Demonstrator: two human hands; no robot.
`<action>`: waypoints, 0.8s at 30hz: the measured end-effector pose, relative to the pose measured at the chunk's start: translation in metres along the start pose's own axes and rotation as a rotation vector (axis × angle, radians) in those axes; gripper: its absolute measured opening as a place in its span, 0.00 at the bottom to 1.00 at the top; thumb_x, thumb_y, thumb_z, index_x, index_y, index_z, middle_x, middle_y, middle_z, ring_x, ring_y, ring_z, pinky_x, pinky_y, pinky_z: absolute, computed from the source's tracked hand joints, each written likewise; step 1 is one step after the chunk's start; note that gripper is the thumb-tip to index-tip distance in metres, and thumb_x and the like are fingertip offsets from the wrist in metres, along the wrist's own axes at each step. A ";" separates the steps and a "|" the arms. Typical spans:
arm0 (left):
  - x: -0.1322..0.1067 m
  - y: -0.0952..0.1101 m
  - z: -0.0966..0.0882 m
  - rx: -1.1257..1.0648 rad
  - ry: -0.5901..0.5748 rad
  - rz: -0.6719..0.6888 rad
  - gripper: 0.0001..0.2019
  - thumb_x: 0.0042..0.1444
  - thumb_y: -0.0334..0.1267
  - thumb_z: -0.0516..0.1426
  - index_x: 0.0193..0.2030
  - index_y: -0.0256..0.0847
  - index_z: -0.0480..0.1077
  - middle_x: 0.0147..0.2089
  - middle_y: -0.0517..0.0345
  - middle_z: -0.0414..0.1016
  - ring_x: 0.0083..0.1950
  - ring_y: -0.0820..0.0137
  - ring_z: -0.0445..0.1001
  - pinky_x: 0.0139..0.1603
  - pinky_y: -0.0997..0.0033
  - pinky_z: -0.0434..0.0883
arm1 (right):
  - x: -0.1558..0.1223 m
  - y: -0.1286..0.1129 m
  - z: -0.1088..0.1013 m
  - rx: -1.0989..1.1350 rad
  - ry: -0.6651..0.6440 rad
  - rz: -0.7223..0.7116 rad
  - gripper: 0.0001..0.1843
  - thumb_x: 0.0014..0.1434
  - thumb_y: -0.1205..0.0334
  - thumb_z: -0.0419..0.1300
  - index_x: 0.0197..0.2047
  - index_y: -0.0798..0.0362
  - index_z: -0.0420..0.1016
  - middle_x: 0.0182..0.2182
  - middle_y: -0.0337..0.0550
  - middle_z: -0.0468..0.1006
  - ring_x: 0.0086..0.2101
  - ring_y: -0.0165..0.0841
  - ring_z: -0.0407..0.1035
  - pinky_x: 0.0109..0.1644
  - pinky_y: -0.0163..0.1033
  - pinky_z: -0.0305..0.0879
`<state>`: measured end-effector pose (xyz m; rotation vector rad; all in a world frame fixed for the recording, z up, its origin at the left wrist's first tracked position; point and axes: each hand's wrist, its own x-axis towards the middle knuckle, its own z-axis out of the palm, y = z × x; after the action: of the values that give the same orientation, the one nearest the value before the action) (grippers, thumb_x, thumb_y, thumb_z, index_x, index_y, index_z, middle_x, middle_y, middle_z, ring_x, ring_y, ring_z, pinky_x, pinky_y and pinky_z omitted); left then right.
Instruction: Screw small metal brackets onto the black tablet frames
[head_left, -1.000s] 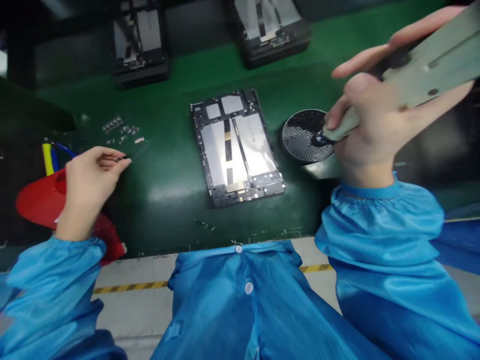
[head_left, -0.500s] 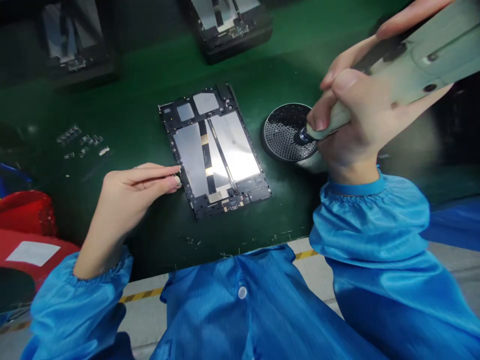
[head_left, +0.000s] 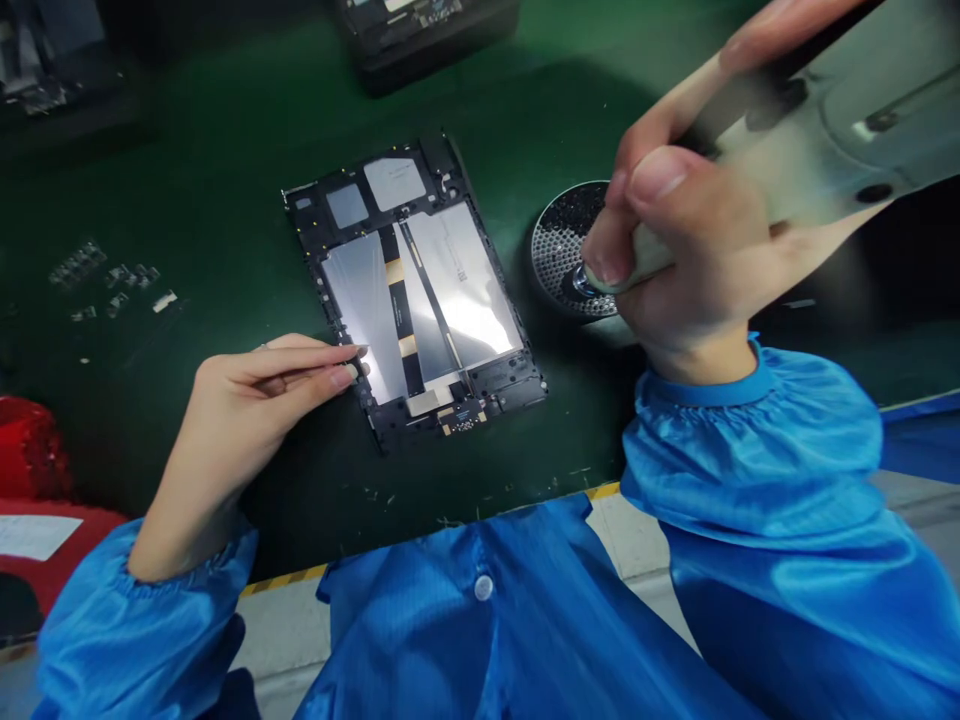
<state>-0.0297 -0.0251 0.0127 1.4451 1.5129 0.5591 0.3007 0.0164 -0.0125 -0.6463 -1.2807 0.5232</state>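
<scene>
An opened tablet (head_left: 474, 285) lies on the green table, its silver inner plates and dark ribbon cables facing up. The fingers of my left hand (head_left: 251, 400) pinch its left edge. In my right hand (head_left: 694, 235) is a pale electric screwdriver (head_left: 832, 140), somewhat blurred, wrapped by the fingers and slanting down to the left. Its metal bit points into a round, perforated screw tray (head_left: 555, 225) to the right of the tablet. Whether a screw sits on the bit I cannot tell.
Small metal parts (head_left: 135, 277) lie in a loose group at the left. Another opened tablet on a black block (head_left: 439, 50) stands at the back, and a similar one (head_left: 45, 70) at the far left. A red container (head_left: 30, 450) sits at left. Tiny scraps (head_left: 487, 495) dot the front edge.
The view has shifted and come closer. The screwdriver's bit has moved slightly left and nearer me over the screw tray. My left hand keeps its hold on the tablet's edge.
</scene>
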 end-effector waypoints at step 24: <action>-0.002 -0.003 0.006 -0.163 -0.137 0.048 0.12 0.60 0.41 0.75 0.50 0.47 0.92 0.50 0.52 0.90 0.43 0.64 0.87 0.52 0.63 0.88 | -0.010 0.016 -0.009 -0.128 0.113 0.043 0.34 0.50 0.43 0.81 0.49 0.55 0.75 0.51 0.36 0.77 0.27 0.19 0.73 0.22 0.29 0.61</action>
<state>-0.0263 -0.0294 0.0082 1.3679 1.2987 0.5867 0.3075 0.0198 -0.0320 -0.8008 -1.2021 0.4364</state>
